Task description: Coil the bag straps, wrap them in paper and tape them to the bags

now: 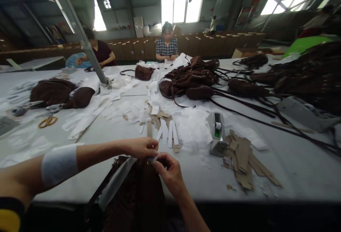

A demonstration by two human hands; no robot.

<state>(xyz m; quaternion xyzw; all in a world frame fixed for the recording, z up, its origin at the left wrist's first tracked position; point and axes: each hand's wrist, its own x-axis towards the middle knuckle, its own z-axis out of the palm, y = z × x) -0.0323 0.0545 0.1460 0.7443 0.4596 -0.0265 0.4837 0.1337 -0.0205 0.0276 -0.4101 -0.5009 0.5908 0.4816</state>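
Note:
A dark brown bag (145, 196) hangs at the table's near edge, below my hands. My left hand (144, 148) pinches a small piece of white paper (152, 159) at the top of the bag, next to a gold-coloured metal fitting. From the other side, my right hand (172, 175) closes thumb and finger on the same white piece. A long white sheet (117, 184) runs along the bag's left side. What lies under the fingertips is partly hidden.
White and brown card strips (165, 130) lie ahead. Right of them stand a tape dispenser (217, 132) and more cardboard strips (242, 157). Brown bags (191, 77) with long straps fill the back right. Yellow-handled scissors (48, 122) lie left. Two people sit across the table.

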